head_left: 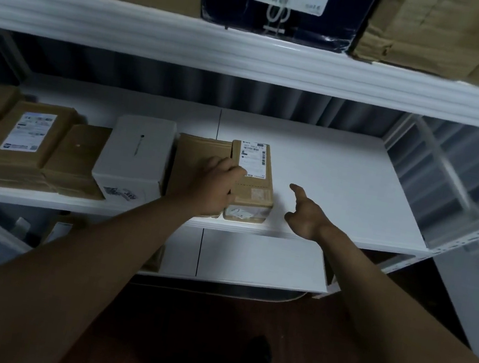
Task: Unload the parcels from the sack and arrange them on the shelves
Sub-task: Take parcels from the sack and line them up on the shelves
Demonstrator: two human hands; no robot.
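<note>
A person stands facing a white metal shelving unit, both bare arms stretched toward the middle shelf (342, 178). The left hand (215, 188) lies palm down on top of a small brown cardboard parcel (253, 197) with a white shipping label, fingers spread flat rather than wrapped round it — an open grip, pressing or resting. The right hand (305, 212) hangs in the air just to the right of that parcel, apart from it, fingers loose and the forefinger extended, its grip released and holding nothing. The parcel sits near the shelf's front edge, touching a flat brown box (202, 152) on its left. Further left along the same shelf stand a white box (138, 156), then a plain brown carton (76, 152), then a labelled brown parcel (31, 132) lying tilted over others. The shelf above (252, 54) carries large cardboard boxes and a dark parcel (288, 4) whose white label bears handwritten digits. A lower shelf (260, 260) shows beneath — white, with a few blurred items at its left end. The floor below is dark.
</note>
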